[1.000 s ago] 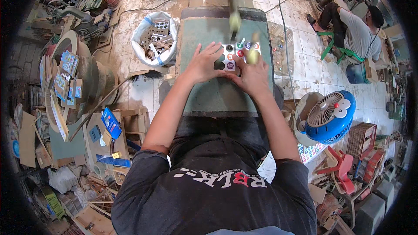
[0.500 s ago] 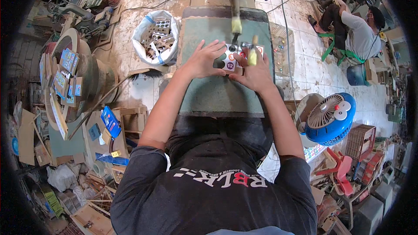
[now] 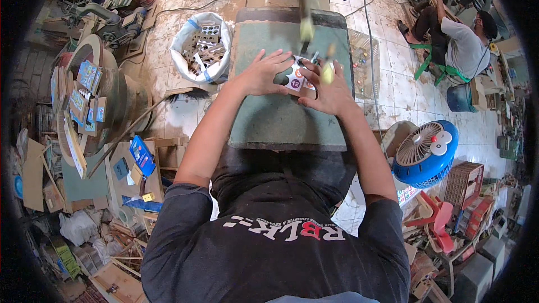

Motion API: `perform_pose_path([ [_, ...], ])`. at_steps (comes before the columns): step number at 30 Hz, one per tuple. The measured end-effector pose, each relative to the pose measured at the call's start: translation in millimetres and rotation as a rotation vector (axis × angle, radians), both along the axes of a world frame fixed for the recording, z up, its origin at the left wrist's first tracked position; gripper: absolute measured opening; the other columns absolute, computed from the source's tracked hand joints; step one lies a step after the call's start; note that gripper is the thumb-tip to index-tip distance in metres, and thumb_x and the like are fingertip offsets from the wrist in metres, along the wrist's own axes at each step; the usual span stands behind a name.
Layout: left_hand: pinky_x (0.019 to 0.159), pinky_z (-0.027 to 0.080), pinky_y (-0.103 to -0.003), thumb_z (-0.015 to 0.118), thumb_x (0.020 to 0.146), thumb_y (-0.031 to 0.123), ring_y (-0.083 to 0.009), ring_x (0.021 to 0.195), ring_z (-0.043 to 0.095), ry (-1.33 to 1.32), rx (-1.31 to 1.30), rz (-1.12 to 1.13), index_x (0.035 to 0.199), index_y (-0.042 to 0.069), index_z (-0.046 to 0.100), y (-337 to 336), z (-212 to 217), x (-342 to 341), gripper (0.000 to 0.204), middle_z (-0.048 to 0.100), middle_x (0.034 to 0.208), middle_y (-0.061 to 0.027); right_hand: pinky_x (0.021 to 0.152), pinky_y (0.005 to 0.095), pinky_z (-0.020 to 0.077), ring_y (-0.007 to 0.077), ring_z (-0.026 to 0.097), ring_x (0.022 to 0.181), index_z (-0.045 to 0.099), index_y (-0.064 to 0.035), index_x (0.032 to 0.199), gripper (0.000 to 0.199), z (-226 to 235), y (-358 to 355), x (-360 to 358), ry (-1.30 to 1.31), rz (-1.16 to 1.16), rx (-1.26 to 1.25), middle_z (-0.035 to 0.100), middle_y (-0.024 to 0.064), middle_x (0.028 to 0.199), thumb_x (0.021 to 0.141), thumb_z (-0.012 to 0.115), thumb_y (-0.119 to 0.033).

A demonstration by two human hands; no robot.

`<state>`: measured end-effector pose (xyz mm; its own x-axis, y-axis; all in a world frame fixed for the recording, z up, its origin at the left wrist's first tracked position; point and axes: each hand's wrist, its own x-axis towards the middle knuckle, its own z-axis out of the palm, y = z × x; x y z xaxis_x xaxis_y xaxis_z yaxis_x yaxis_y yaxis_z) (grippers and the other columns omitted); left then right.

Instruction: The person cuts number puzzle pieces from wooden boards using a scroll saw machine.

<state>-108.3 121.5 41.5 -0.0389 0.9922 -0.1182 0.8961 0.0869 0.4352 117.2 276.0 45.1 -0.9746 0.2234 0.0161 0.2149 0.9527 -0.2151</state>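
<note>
A small white board with coloured circles (image 3: pixel 295 83) lies on the green-topped machine table (image 3: pixel 275 120), directly under a blurred spindle with a pale yellow part (image 3: pixel 306 30). My left hand (image 3: pixel 266 74) rests flat at the board's left side, fingers spread, thumb by its lower left edge. With thumb and fingers, my right hand (image 3: pixel 332 91) grips the board's right part and covers much of it. A second pale yellow piece, likely a handle (image 3: pixel 328 72), hangs blurred over my right fingers. Where the tool meets the board is hard to make out.
To the left stands a white sack (image 3: pixel 201 50) of cut-out pieces. A plastic crate (image 3: pixel 365 64) with small coloured bits is right of the table. A blue fan (image 3: pixel 425 154) stands at my right. Stacked printed boards (image 3: pixel 87 98) lie far left. A person (image 3: pixel 460 39) sits at the far right.
The board has turned slightly clockwise on the table. My right hand has shifted a little to the right with it, and my left thumb has moved slightly away from me.
</note>
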Motion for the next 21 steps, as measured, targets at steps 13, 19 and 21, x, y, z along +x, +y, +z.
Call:
perform_pose_path([
  [13, 0.134, 0.014, -0.06, 0.086, 0.088, 0.03, -0.0331, 0.165, 0.023, -0.052, -0.019, 0.007, 0.165, 0.017, 0.046, -3.3, 2.8, -0.9, 0.088, 0.035, 0.175, -0.0108, 0.121, 0.0758, 0.021, 0.0354, 0.041, 0.154, 0.059, -0.0237, 0.151, 0.079, 8.3, -32.1, -3.1, -0.013, -0.206, 0.026, 0.05, 0.0016, 0.165, 0.084, 0.075, -0.062],
  [19, 0.132, 0.02, -0.061, 0.085, 0.089, 0.029, -0.0333, 0.16, 0.036, -0.081, 0.165, 0.164, 0.154, 0.018, 0.06, -27.0, -8.8, 32.9, 0.071, 0.048, 0.168, -0.0096, 0.12, 0.0673, 0.0266, 0.0338, 0.048, 0.148, 0.059, -0.0257, 0.151, 0.081, 13.3, -20.1, 3.3, -0.012, -0.138, 0.05, 0.051, 0.0013, 0.164, 0.082, 0.076, -0.063],
  [21, 0.132, 0.021, -0.061, 0.085, 0.088, 0.03, -0.032, 0.159, 0.038, -0.04, 0.2, 0.204, 0.153, 0.019, 0.061, -29.3, -14.1, 35.1, 0.069, 0.05, 0.167, -0.0084, 0.12, 0.0641, 0.0279, 0.0326, 0.049, 0.148, 0.059, -0.0262, 0.151, 0.081, 13.4, -18.8, 3.4, -0.012, -0.099, 0.067, 0.051, 0.0013, 0.164, 0.082, 0.076, -0.065],
])
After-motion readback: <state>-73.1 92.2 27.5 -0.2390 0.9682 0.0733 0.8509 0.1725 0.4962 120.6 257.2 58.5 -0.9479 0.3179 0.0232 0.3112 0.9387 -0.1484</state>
